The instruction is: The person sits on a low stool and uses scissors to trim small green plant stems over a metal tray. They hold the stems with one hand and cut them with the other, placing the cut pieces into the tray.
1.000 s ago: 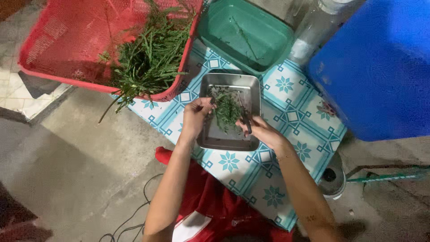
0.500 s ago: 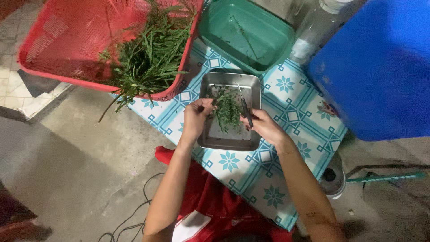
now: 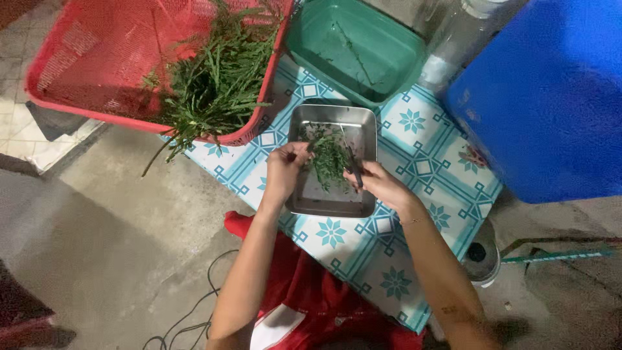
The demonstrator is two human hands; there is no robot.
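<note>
Left hand (image 3: 283, 170) still pinches greens (image 3: 329, 159) over tray (image 3: 304, 201); right hand (image 3: 381, 184), closed on scissors (image 3: 353, 170), has snipped shut since blades stood open.

Metal tray (image 3: 299, 206) on counter (image 3: 414, 155), near front edge. Cut greens (image 3: 329, 159) in tray. Left hand (image 3: 283, 170) at tray's left rim, pinching greens; right hand (image 3: 382, 185) at right rim, gripping what looks like scissors (image 3: 350, 162) over greens. Mesh basket (image 3: 78, 58) behind-left, herb bundle (image 3: 214, 81) inside. Plastic basin (image 3: 389, 55) behind tray. Large bin (image 3: 551, 97) right.
</note>
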